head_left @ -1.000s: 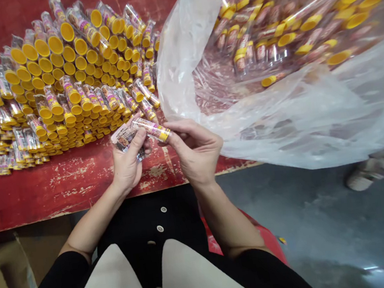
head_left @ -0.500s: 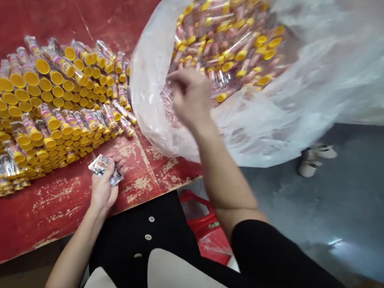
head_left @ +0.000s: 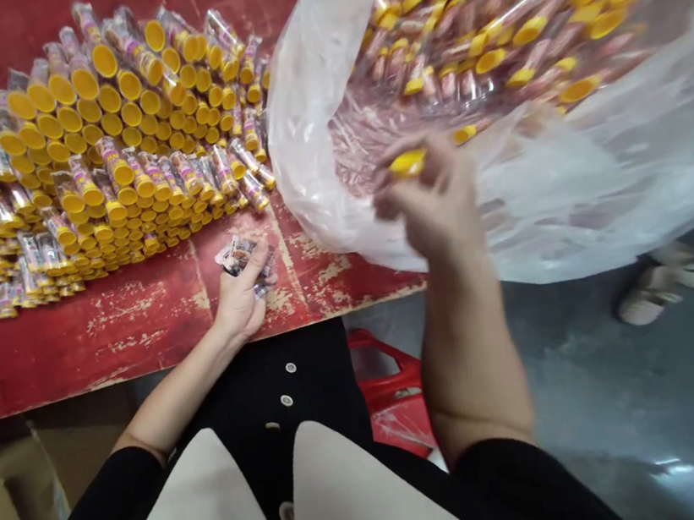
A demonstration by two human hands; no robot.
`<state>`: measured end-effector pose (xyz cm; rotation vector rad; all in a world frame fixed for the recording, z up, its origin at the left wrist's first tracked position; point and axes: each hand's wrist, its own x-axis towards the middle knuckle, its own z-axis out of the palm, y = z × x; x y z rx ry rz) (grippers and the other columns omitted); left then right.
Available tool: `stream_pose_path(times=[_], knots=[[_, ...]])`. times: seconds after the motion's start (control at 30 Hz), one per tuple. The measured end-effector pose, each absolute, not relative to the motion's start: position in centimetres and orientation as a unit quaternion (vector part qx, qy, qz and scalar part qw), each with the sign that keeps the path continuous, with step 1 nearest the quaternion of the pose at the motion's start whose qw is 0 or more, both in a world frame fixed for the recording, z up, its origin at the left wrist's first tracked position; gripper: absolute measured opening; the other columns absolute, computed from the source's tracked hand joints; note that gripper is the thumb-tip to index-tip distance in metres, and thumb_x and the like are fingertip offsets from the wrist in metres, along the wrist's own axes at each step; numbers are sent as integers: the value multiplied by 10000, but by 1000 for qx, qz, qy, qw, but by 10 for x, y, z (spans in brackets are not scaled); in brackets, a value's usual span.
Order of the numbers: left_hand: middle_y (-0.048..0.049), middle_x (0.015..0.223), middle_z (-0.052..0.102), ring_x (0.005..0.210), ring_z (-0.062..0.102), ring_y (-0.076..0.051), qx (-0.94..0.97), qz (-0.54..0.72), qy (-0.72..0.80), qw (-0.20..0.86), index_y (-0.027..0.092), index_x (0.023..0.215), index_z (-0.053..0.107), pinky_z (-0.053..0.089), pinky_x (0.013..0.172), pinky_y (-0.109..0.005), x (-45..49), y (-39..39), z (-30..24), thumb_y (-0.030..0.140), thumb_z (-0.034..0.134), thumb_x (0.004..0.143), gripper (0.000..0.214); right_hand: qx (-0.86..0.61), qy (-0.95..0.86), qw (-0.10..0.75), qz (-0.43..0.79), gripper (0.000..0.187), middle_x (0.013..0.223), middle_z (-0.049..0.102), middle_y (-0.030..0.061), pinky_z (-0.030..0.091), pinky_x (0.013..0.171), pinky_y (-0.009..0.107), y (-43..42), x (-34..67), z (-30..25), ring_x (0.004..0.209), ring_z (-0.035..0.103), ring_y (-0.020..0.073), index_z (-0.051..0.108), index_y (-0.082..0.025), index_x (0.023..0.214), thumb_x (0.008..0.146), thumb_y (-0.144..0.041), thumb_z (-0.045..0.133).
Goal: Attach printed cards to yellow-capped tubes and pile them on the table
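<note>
Between thumb and fingers, my left hand (head_left: 242,301) holds several small printed cards (head_left: 245,256) just above the table's front edge. My right hand (head_left: 438,197) is closed on a yellow-capped tube (head_left: 408,163); motion smears it, and the fingers hide most of the tube. That hand is at the near side of the mouth of a large clear plastic bag (head_left: 310,128). Inside the bag lie many clear tubes with yellow caps (head_left: 491,62). To the left, a stacked pile of similar wrapped tubes (head_left: 112,125) rests on the table, caps facing me.
The worn red table (head_left: 156,319) ends just before my body. A red plastic stool (head_left: 395,386) stands below its edge. Cardboard boxes (head_left: 10,517) are under the table at left. A pair of light shoes (head_left: 649,293) is on the grey floor at right.
My right hand has drawn back toward me from inside the bag, and a yellow cap now shows in its fingers. My left hand still holds the cards. The whole view has shifted.
</note>
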<state>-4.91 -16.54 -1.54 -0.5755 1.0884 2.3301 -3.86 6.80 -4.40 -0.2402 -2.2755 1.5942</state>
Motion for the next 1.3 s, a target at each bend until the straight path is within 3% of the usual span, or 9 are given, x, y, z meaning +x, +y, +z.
stream_pose_path(times=[0.1,0.2,0.43,0.53,0.7,0.93,1.07,1.17,1.3], knots=[[57,679,616,572,550,-36,-202,865,408,212,140,763,604,386,502,-161,-42,-165,-17,247,935,588,389,-81,-744,100,655,301,822,646,-3,479,585,224,-22,-5,-25,663,563,88,695,-216,987,768,-393,800],[48,704,634,586,563,-39,-195,869,411,194,139,786,615,383,502,-163,-35,-171,-15,301,930,600,400,-147,-667,145,715,296,789,668,-7,517,664,239,-71,2,-24,705,602,99,694,-195,847,750,-454,800],[84,606,537,498,454,-17,-210,862,449,105,169,702,482,327,458,-160,-28,-182,-9,360,952,559,527,-177,-613,168,752,410,576,433,-60,328,484,217,-89,3,-33,495,378,49,567,-195,684,794,-546,748],[92,593,515,474,442,-13,-233,856,448,109,176,710,478,316,445,-157,-29,-183,-5,391,942,575,530,-151,-550,161,805,381,676,464,-46,370,499,221,-85,11,-26,539,434,68,611,-243,862,833,-618,674],[73,646,561,498,485,-17,-250,848,435,169,170,739,515,316,442,-150,-28,-188,-3,408,927,607,494,-129,-495,205,834,292,920,556,-1,529,744,270,-70,32,-6,776,557,109,661,-333,1055,863,-552,670],[63,634,568,516,503,-31,-258,837,412,250,165,730,544,329,451,-164,-19,-182,-3,362,888,689,398,-155,-669,359,633,445,1009,610,56,571,879,424,-83,40,-24,929,658,212,590,-318,1157,862,-651,601],[36,672,617,557,561,-61,-262,821,424,278,159,750,585,388,469,-172,-18,-182,-4,391,857,730,358,-121,-695,444,553,325,990,642,48,596,829,424,-84,51,-38,929,686,229,659,-339,1116,844,-509,708],[23,708,645,607,606,-79,-246,814,442,285,157,797,630,453,509,-171,-17,-185,-4,440,851,723,367,-118,-707,448,534,285,1004,682,45,615,790,416,-81,60,-38,929,705,229,688,-340,1098,825,-386,758],[28,824,688,682,645,-85,-191,823,462,271,179,911,678,511,557,-175,-13,-189,-3,341,929,615,420,-124,-717,410,550,286,1047,711,66,634,806,444,-77,70,-36,995,713,255,708,-326,1127,848,-385,728]])
